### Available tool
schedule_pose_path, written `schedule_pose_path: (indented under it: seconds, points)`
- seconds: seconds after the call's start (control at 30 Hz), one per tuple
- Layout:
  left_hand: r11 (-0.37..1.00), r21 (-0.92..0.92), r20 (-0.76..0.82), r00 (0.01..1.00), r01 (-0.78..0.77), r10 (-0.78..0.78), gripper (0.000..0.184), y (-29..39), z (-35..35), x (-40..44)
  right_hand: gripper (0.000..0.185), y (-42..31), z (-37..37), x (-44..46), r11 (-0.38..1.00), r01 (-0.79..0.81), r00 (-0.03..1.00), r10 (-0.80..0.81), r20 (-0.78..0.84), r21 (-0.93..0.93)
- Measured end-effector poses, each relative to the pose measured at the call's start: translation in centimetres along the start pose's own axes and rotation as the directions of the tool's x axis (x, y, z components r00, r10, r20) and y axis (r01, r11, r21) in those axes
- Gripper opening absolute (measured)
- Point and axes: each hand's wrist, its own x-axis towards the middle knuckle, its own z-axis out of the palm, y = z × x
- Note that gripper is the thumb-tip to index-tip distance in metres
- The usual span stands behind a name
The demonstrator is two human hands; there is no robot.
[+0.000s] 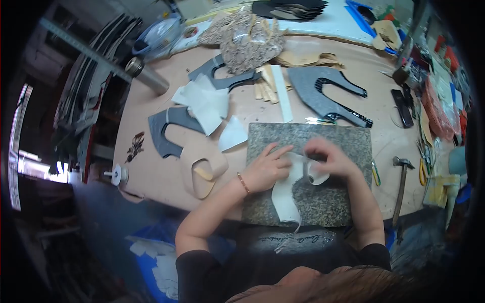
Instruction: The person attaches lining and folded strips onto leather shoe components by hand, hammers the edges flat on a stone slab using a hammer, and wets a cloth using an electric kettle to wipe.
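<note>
A white curved piece of thin material [284,199] lies bent on a speckled grey stone slab [262,140], its lower end curling up at the slab's front edge. My left hand [271,167] rests on the upper left part of this piece, fingers stretched out and apart. Over its right end, which loops up off the slab, is my right hand [332,157]. Motion smears the fingers of this hand, so whether they pinch the white piece cannot be made out.
Grey U-shaped cut pieces [310,93] and white pieces [206,101] lie beyond the slab. A beige looped piece [189,159] is to the left. At right are a hammer [402,177] and scissors [423,169]. A metal flask [149,77] stands far left.
</note>
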Motion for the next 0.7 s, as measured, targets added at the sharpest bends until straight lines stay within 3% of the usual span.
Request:
schedule_pose_path:
  seconds: [0.07,0.2,0.23,0.3,0.37,0.47,0.53,0.57,0.67,0.7]
  points:
    - [0.997,0.007,-0.046,0.996,0.073,-0.072,0.012,0.3,0.0,-1.2,0.057,-2.4,2.5,0.0,0.841,0.091,0.973,0.040,0.228,-0.533]
    - [0.938,-0.252,-0.308,0.899,0.238,-0.311,0.027,0.3,-2.0,-4.9,0.065,-5.3,3.7,-0.8,0.782,0.090,0.954,0.110,0.278,-0.617]
    - [0.939,-0.174,-0.447,0.826,0.297,-0.344,0.032,-0.3,-2.7,-6.3,0.065,-4.9,3.4,-1.3,0.778,0.108,0.951,0.102,0.293,-0.619]
    - [0.839,-0.214,-0.603,0.607,0.501,-0.517,0.028,-2.6,-3.6,-9.7,0.063,-4.9,2.8,-1.6,0.783,0.074,0.947,0.140,0.290,-0.618]
    - [0.646,-0.286,-0.572,0.415,0.708,-0.708,0.025,-4.3,-5.0,-12.5,0.059,-4.8,1.8,-1.4,0.791,0.077,0.958,0.109,0.264,-0.607]
    - [0.630,-0.240,-0.558,0.426,0.739,-0.712,0.024,-5.4,-4.3,-13.2,0.043,-5.8,1.0,0.0,0.803,0.113,0.990,-0.039,0.138,-0.585]
    - [0.755,-0.064,-0.581,0.591,0.652,-0.560,0.025,-5.4,-3.2,-10.6,0.035,-7.9,1.0,1.6,0.851,0.083,0.997,-0.072,0.040,-0.519]
    - [0.805,0.023,-0.580,0.664,0.593,-0.472,0.025,-5.4,-2.8,-9.3,0.027,-8.7,1.5,2.3,0.833,0.151,0.983,-0.182,-0.007,-0.532]
    - [0.766,0.262,-0.529,0.751,0.588,-0.395,0.026,-7.9,-0.2,-7.8,0.031,-10.1,2.5,3.5,0.905,0.129,0.991,-0.126,0.034,-0.406]
    - [0.783,0.179,-0.526,0.731,0.595,-0.435,0.023,-8.8,0.1,-8.0,0.030,-10.0,2.8,3.8,0.875,0.204,0.978,-0.202,0.052,-0.440]
